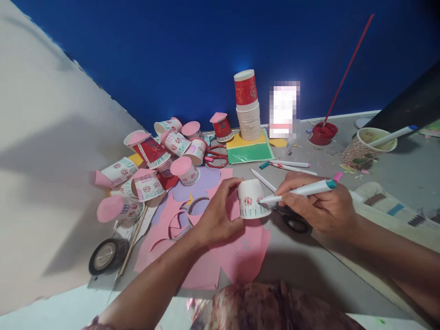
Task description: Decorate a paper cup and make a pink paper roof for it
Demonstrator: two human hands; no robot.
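My left hand [218, 215] is wrapped round the side of an upside-down white paper cup [250, 195], which has red flower shapes and green strokes near its rim. In my right hand [319, 206] is a white felt-tip pen [297, 191] with a teal end, its tip at the cup's right side beside a flower. Pink paper [240, 256] with cut-out holes lies under the cup and my left hand. Black-handled scissors [294, 223] rest partly hidden below my right hand. More felt-tip pens [290, 163] lie behind it.
Several decorated cups with pink paper tops [185, 170] crowd the left. A cup stack [248, 110] stands at the back on coloured paper [252, 154], near red scissors [217, 156]. At right are a red pot [323, 134] and a patterned cup [359, 149]; black tape [105, 256] lies front left.
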